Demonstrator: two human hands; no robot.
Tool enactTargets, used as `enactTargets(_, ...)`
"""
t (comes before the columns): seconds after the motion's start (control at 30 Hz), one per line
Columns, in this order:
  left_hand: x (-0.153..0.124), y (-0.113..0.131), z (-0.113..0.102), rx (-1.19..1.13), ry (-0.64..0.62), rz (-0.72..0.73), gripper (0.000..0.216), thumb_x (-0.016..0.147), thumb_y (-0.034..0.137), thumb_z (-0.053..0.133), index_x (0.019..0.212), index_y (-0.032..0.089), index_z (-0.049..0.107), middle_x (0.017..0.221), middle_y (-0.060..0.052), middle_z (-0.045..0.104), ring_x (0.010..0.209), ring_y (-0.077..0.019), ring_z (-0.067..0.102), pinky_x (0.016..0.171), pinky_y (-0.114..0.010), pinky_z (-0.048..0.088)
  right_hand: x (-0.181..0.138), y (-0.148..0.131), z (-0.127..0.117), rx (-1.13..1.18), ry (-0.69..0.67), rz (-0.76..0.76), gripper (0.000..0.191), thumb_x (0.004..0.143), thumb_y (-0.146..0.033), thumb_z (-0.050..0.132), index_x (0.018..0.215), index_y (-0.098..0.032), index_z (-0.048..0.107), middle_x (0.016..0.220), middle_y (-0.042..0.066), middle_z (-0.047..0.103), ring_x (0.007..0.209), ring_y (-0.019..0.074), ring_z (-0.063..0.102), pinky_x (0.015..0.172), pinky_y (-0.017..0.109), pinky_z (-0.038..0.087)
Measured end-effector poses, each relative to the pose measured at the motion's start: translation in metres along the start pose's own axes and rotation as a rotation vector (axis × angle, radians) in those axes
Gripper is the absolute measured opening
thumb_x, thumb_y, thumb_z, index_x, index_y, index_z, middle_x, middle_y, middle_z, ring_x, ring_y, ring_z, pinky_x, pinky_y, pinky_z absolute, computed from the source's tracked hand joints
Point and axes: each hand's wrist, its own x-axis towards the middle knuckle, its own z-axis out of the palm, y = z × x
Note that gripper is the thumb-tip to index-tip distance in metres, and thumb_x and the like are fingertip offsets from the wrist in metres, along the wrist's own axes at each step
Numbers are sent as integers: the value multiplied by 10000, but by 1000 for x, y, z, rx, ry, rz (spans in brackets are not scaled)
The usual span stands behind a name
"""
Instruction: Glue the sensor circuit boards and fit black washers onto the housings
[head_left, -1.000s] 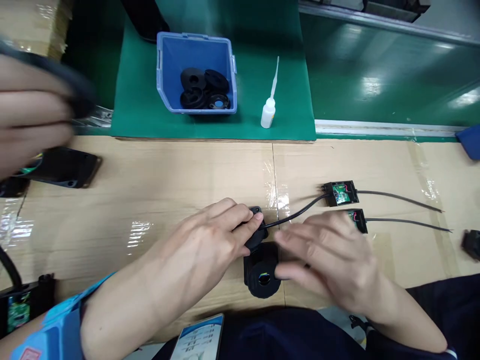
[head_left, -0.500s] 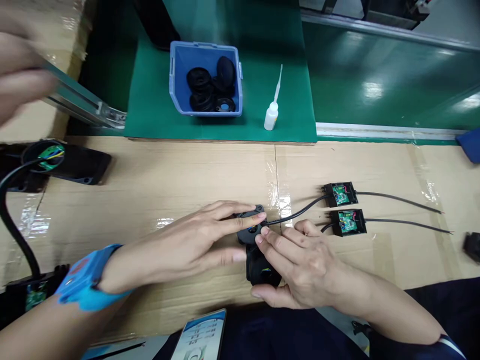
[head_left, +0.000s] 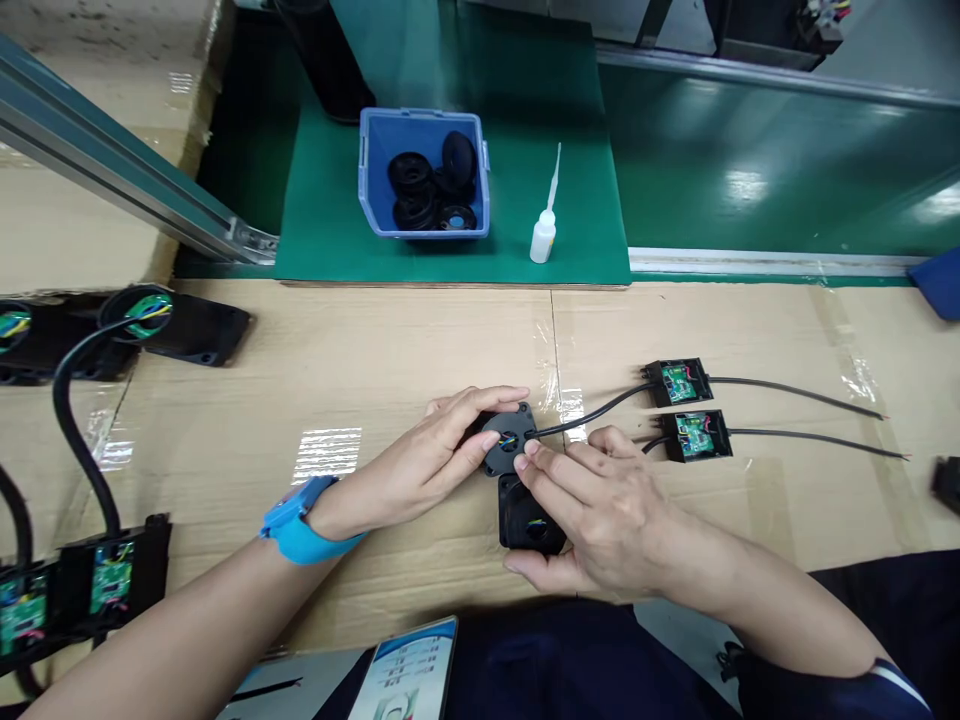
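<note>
My left hand (head_left: 442, 450) is closed around the left side of a black housing (head_left: 496, 458), its thumb at the round opening where coloured wires show. A black cable (head_left: 592, 415) enters that housing on the right. My right hand (head_left: 607, 505) presses its fingertips against the housing beside the cable, while its thumb lies at the lower edge of a second black housing (head_left: 521, 520). The two housings sit one behind the other, touching. Cables run from them to two small black boxes (head_left: 679, 382) with green circuit boards inside.
A blue bin (head_left: 364, 175) of black round parts and a white squeeze bottle (head_left: 541, 238) stand on the green mat (head_left: 322, 230). More wired black housings (head_left: 214, 330) and open circuit-board boxes (head_left: 112, 580) lie at left. A metal profile (head_left: 127, 150) slants across upper left.
My left hand has drawn its fingers in, and its thumb has moved up onto the housing's opening. My right hand stays nearly in place. A blurred hand at upper left is gone from view.
</note>
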Motion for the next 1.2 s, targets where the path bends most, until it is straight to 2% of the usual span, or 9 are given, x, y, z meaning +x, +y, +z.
enactTargets(0.1,-2,1,1,-22,-5,-12,414,1088,305,402,1500,279,375,1534,-99,528,1425,-218,505,1216,-454,388,-1,-1,0,0,-4,2,599,939,-590,593,1226,-70,675,1186,166,755,954,267,703,901,440,460)
enactTargets(0.3,-2,1,4,-98,1,-62,432,1086,356,422,1506,260,392,1545,-96,520,1407,-222,521,1213,-441,389,-2,0,3,-8,0,-4,588,949,-593,569,1214,-79,674,1176,153,764,947,259,711,897,437,455)
enactTargets(0.5,0,7,-2,-185,8,-117,377,1096,351,380,1397,244,581,1444,-59,619,1365,-207,548,1200,-399,406,0,0,4,-60,32,-39,585,937,-598,584,1159,-70,698,1119,158,772,863,265,708,760,430,452)
enactTargets(0.57,-1,7,-6,-200,-28,-103,391,1083,329,414,1440,254,555,1472,-58,603,1380,-207,541,1209,-397,400,-1,0,3,-74,15,-44,586,946,-599,571,1164,-72,701,1130,154,773,855,260,707,754,427,454)
enactTargets(0.67,-5,5,-7,-168,-77,-78,504,1009,297,568,1505,284,479,1510,-71,560,1395,-236,523,1199,-432,418,-1,1,2,-77,2,-48,593,951,-589,580,1189,-58,695,1164,161,770,858,252,716,751,422,456)
enactTargets(0.83,-9,2,1,-118,-54,-31,752,890,306,726,1554,285,374,1523,-103,513,1422,-284,468,1193,-503,409,2,1,0,-72,12,-51,572,922,-546,642,1173,-36,703,1140,155,785,827,246,735,729,420,459)
enactTargets(1.0,-8,7,7,-202,35,-110,538,980,339,637,1492,292,479,1477,-67,562,1372,-241,521,1188,-450,423,4,0,-1,-70,7,-64,559,911,-541,643,1127,-31,722,1116,162,790,771,238,732,692,415,455)
enactTargets(1.2,-1,12,3,-337,46,-200,419,991,290,589,1409,325,599,1396,-34,635,1329,-236,580,1157,-424,473,4,0,0,-80,8,-53,576,917,-555,625,1140,-33,721,1109,158,786,769,233,723,696,419,471)
